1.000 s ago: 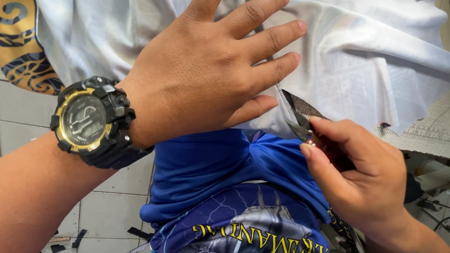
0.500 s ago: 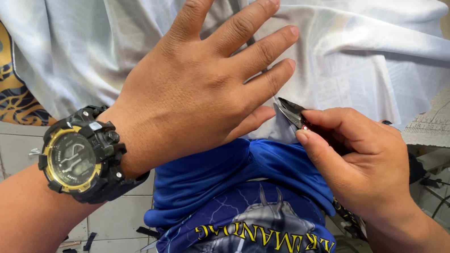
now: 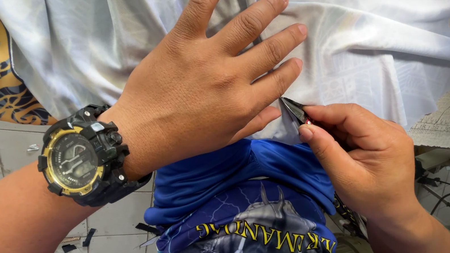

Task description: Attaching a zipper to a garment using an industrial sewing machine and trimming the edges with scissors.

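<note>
White fabric (image 3: 374, 39) draped over lap, above blue shirt (image 3: 230, 171). Left hand (image 3: 203, 89) open, flat on it. Right hand (image 3: 366, 155) pinches small dark snips (image 3: 293, 109) at hem. Grey tiled floor (image 3: 113, 243) littered with scraps.

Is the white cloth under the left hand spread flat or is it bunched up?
Mostly spread: the left hand lies flat, fingers splayed, on the white cloth, which shows only loose folds. The right hand holds small snips at its edge.
</note>
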